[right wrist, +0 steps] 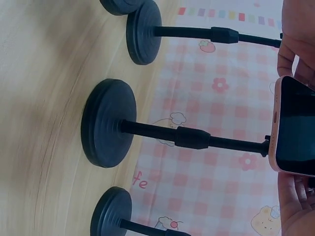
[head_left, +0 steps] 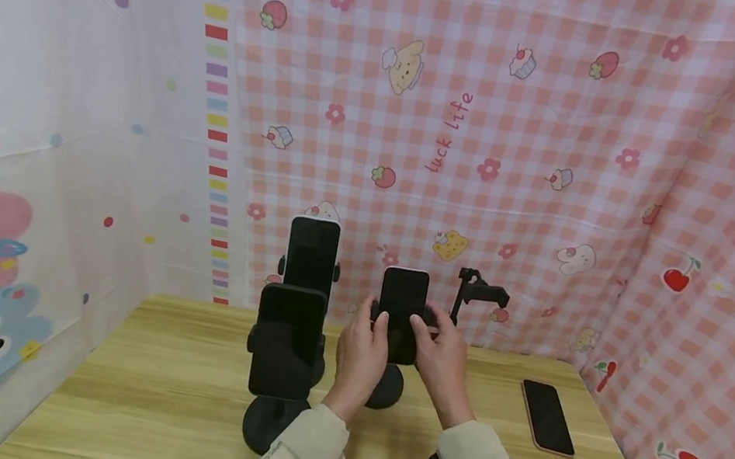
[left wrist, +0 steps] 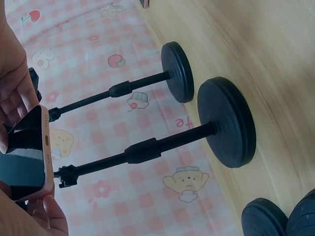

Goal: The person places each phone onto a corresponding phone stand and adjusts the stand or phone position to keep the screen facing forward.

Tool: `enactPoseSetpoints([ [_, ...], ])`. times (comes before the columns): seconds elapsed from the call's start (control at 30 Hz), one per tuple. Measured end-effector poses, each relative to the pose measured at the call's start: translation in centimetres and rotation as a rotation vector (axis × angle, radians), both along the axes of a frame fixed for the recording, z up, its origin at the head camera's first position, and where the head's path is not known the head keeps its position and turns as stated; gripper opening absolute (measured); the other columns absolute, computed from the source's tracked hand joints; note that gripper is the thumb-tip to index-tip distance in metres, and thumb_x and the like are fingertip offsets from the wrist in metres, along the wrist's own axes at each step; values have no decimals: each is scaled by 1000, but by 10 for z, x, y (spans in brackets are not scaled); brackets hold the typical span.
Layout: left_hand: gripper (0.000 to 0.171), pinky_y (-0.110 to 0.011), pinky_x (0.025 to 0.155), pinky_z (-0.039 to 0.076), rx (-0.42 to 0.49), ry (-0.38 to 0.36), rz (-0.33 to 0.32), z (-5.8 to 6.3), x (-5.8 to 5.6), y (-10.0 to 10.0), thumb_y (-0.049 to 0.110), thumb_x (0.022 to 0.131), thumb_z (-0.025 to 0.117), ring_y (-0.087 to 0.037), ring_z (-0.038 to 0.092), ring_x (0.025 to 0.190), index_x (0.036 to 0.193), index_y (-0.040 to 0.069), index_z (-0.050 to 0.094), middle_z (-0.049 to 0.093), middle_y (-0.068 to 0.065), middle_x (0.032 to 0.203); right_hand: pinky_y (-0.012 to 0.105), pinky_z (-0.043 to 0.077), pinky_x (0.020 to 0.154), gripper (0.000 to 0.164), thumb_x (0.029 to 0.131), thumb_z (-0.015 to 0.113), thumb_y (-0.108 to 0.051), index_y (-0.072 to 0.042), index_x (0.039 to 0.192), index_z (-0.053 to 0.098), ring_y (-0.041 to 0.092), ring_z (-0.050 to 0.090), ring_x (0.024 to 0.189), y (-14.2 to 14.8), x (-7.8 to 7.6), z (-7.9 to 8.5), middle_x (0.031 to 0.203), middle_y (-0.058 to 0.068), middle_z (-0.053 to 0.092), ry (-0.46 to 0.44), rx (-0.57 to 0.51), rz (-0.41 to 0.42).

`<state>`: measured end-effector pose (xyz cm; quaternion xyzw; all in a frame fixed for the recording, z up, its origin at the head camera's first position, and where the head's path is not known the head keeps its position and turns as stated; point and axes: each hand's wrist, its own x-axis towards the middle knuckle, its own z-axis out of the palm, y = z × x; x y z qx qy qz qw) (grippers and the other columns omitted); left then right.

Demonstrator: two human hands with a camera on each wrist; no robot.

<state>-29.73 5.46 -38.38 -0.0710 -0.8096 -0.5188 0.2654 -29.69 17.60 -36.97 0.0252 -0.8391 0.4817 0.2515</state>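
At centre, the left hand [head_left: 362, 354] and right hand [head_left: 444, 358] grip opposite sides of a phone [head_left: 403, 301] atop a stand [head_left: 385, 390]; two mounted phones [head_left: 286, 347] stand left, while a loose phone [head_left: 548, 417] lies right on the surface [head_left: 170, 382].

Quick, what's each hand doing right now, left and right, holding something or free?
Left hand: holding the left side of the centre phone.
Right hand: holding the right side of that same phone.
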Motion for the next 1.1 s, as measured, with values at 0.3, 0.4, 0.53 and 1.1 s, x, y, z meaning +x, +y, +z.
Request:
enactPoseSetpoints([
  [0.3, 39, -53, 88, 51, 27, 8, 6, 1, -3, 0, 20, 101, 46, -31, 59, 105, 135, 1, 47, 62, -19, 125, 52, 56, 74, 45, 94, 61, -28, -3, 130, 57, 30, 65, 94, -5, -2, 1, 112, 22, 68, -25, -15, -13],
  [0.4, 37, -54, 89, 49, 47, 27, 19, 1, -4, 1, 18, 102, 46, -32, 58, 107, 135, 0, 47, 60, -20, 125, 52, 55, 75, 43, 94, 60, -28, -3, 129, 58, 30, 65, 94, -6, -3, 2, 111, 23, 68, -27, -5, -2],
  [0.53, 37, -55, 90, 48, 67, 30, 42, 1, -5, 1, 17, 101, 46, -33, 56, 110, 133, -1, 48, 58, -21, 127, 52, 56, 77, 41, 94, 61, -26, -2, 128, 59, 30, 65, 94, -8, -4, 3, 111, 23, 68, -35, -14, 9],
  [1.1, 35, -55, 89, 48, 112, -14, 27, 1, -3, -1, 19, 101, 47, -33, 57, 107, 130, 0, 49, 61, -21, 124, 53, 53, 82, 43, 95, 59, -26, -2, 130, 57, 32, 62, 100, -8, -4, 6, 118, 23, 65, -73, -25, 38],
])
